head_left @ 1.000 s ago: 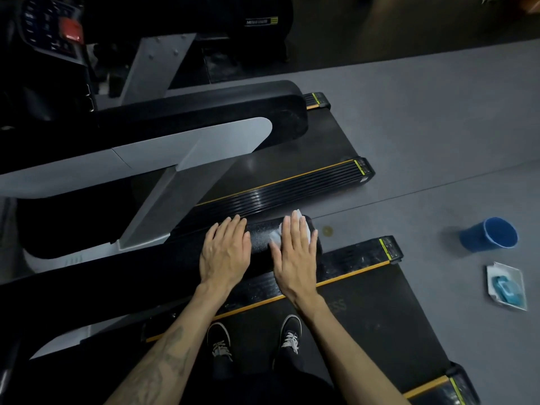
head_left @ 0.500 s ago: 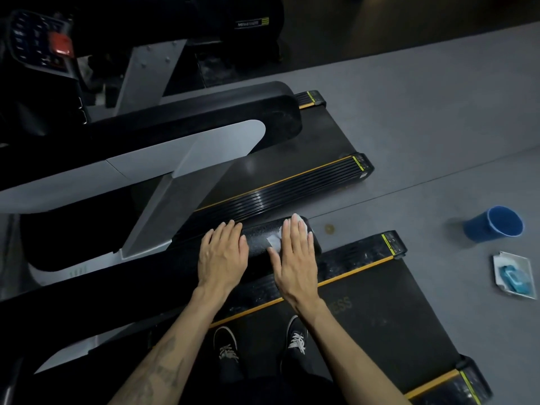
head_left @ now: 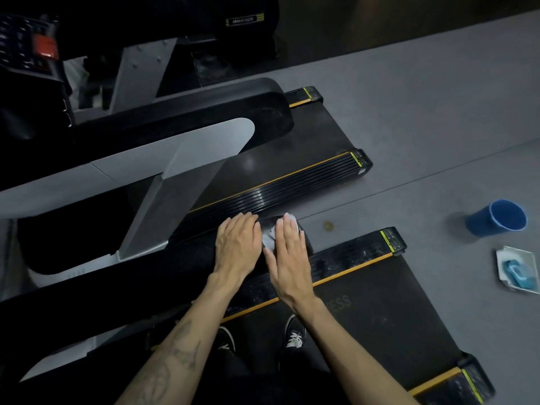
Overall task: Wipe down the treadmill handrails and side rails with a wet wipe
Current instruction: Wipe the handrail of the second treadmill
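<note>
Left hand (head_left: 238, 247) slid closer to right hand (head_left: 289, 258); both flat, fingers straight, together, pressing wet wipe (head_left: 268, 236) on handrail (head_left: 175, 267) end; wiping continues.

Wipe on the handrail's end

I saw the white wet wipe (head_left: 269, 238) lay crumpled on the black handrail (head_left: 163, 276) near its rounded end, mostly covered by my flat right hand (head_left: 289, 260).

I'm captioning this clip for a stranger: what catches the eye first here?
Two bare hands lie flat, side by side, on the end of a black handrail at centre, the right hand pressing a white wet wipe, the left hand beside it. At right, a blue cup lies tipped on the grey floor.
</note>
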The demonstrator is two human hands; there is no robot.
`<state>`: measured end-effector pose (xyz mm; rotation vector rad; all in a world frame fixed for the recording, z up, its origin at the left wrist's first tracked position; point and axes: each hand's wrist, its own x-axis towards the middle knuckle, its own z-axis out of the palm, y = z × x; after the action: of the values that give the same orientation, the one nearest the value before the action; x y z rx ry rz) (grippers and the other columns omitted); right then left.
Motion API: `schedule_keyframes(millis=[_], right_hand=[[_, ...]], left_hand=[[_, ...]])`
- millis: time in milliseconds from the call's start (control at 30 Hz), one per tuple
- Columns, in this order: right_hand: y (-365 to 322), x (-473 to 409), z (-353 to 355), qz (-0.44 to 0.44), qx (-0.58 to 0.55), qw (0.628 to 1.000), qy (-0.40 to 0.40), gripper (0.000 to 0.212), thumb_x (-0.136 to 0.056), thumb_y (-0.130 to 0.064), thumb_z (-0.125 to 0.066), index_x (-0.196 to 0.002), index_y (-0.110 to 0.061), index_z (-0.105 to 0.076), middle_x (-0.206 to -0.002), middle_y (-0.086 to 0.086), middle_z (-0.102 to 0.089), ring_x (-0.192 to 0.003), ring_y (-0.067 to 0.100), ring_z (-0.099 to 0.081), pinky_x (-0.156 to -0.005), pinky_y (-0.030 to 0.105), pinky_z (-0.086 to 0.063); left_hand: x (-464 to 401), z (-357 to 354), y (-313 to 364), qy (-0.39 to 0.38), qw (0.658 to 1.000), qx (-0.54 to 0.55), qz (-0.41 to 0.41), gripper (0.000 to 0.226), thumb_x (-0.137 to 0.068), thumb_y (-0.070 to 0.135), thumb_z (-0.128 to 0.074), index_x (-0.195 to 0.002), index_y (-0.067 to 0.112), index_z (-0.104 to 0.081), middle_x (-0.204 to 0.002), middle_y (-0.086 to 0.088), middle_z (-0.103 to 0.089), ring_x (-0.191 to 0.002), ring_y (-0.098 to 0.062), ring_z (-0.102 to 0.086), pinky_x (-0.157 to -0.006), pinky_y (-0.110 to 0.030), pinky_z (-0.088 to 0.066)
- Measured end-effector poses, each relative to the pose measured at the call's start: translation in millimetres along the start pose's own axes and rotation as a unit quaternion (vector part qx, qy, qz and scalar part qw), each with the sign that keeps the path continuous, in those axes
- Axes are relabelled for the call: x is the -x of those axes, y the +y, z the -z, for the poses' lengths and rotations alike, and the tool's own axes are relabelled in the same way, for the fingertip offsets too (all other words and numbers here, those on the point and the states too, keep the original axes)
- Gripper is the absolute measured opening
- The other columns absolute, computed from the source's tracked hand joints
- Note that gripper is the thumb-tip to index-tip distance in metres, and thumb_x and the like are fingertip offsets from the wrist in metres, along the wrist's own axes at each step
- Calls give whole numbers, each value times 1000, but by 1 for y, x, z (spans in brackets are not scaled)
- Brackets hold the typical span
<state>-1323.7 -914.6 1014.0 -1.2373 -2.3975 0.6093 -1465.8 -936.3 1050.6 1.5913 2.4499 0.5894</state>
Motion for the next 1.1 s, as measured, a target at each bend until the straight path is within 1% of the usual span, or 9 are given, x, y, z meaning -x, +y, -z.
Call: schedule_keyframes(millis=[133,267,400,500,600,700,800,967,1100], right_hand=[[2,7,2,32,-1,999,-17,67,-110,-46,-18,-161,-2,-17,-171,15,-7,-159,25,-4,-129,43,-6],[14,-24,13,49,-3,997,-56,67,-109,-48,-13,-161,-7,-22,-170,9,-12,-158,20,-5,-129,42,-3],[25,-36,18,31,-55,995,-78,68,-105,-47,-14,-162,-10,-18,-170,4,-10,-158,13,-2,-128,37,4],[23,-19,12,-33,-120,991,-56,67,-106,-48,-15,-163,-12,-12,-171,1,-3,-157,8,5,-128,35,6],[12,-7,7,-40,-118,992,-38,67,-106,-42,-23,-163,-9,-12,-171,4,-1,-158,12,6,-128,36,6],[6,-23,11,17,-85,995,-59,64,-105,-40,-18,-161,-8,-23,-170,6,-11,-158,16,0,-127,36,8],[15,-50,14,28,-56,995,-75,68,-102,-42,-10,-159,-10,-30,-168,5,-21,-157,16,-8,-124,32,14],[39,-51,15,-57,-166,979,-101,62,-105,-42,-15,-162,-18,-21,-170,-2,-16,-154,3,-3,-126,33,11],[27,-25,11,-129,-206,968,-57,64,-106,-46,-18,-163,-15,-17,-170,-1,-11,-156,2,-1,-128,34,5]], left_hand=[[1,-7,3,7,1000,11,18,37,-106,24,-43,-130,12,-68,-129,-4,-71,-128,-18,-60,-115,-39,-37],[4,-10,4,25,999,-28,7,37,-105,23,-43,-127,11,-69,-125,-5,-72,-124,-19,-63,-110,-41,-44],[5,-13,5,52,996,-66,-15,41,-103,26,-39,-123,9,-71,-121,-7,-74,-119,-21,-67,-104,-42,-49],[5,-16,5,75,994,-77,-23,39,-102,25,-42,-120,8,-72,-118,-8,-75,-115,-22,-69,-99,-41,-52],[5,-18,7,88,992,-85,-22,40,-102,25,-41,-117,7,-74,-116,-9,-76,-113,-23,-70,-96,-41,-53],[5,-18,9,83,992,-89,-19,43,-103,25,-38,-117,7,-73,-116,-10,-75,-113,-23,-70,-96,-40,-53],[4,-16,7,78,992,-97,-32,39,-102,23,-41,-118,7,-72,-117,-10,-75,-113,-23,-70,-95,-40,-55],[2,-18,6,82,991,-99,-32,38,-103,23,-42,-118,7,-73,-119,-8,-75,-114,-21,-70,-95,-40,-54],[2,-20,5,87,991,-101,-31,35,-102,21,-46,-118,6,-73,-118,-9,-75,-113,-22,-70,-94,-40,-54]])
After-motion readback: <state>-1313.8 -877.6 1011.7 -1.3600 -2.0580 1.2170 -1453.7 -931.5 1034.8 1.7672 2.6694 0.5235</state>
